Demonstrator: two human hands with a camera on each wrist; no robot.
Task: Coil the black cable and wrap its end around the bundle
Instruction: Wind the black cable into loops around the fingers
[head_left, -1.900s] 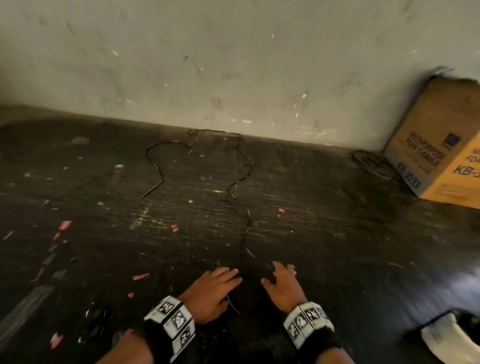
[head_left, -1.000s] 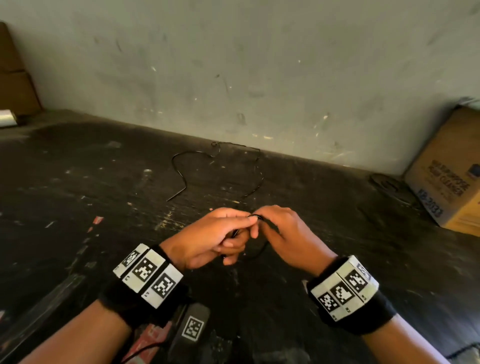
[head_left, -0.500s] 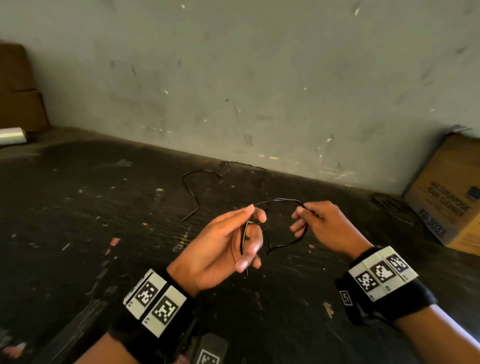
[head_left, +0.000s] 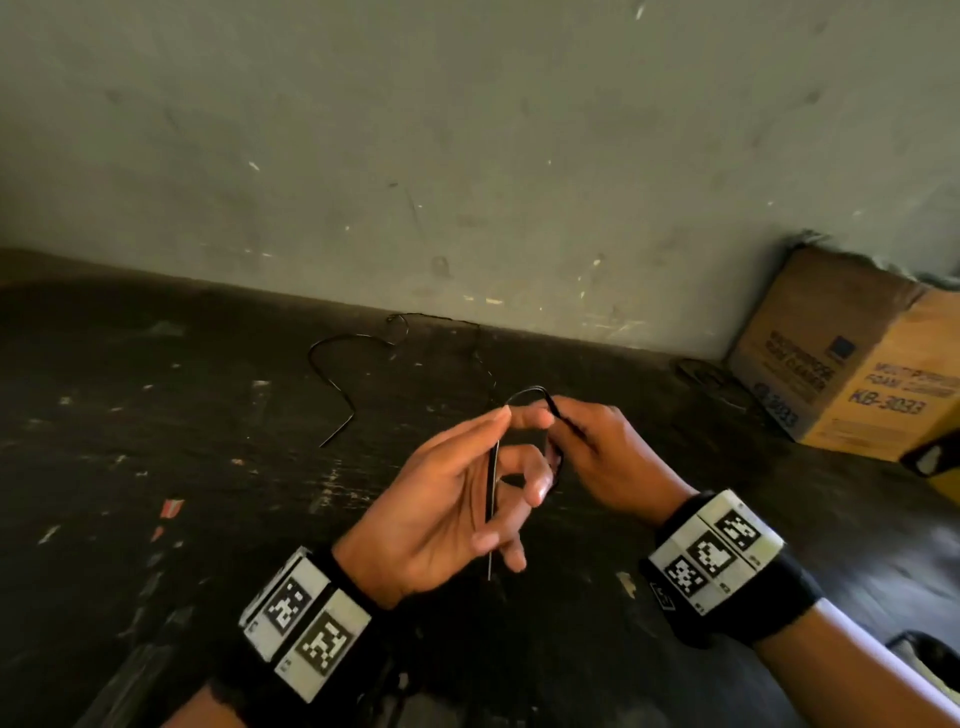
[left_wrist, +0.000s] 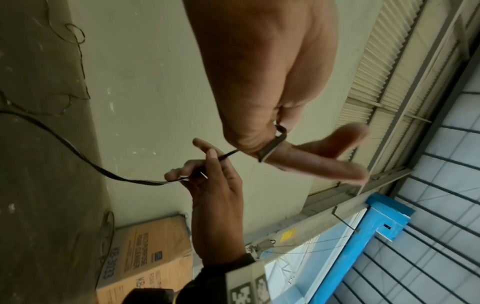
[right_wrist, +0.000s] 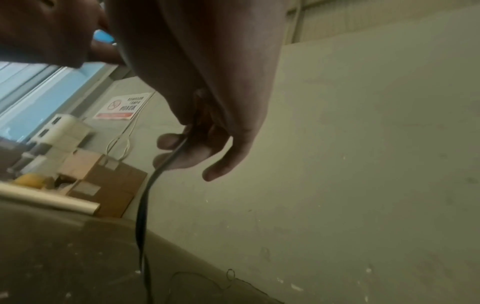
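Black cable (head_left: 491, 483) loops between both raised hands: left hand (head_left: 441, 512) pinches its free end, right hand (head_left: 605, 460) grips the strand trailing to the dark floor (head_left: 156, 467).

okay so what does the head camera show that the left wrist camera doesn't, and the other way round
Only the head view shows the cable's free end lying on the dark floor, and both wristbands. Only the left wrist view shows a blue beam and a window grille beyond the hands. Both show the left hand and right hand holding the black cable, plus the cardboard box.
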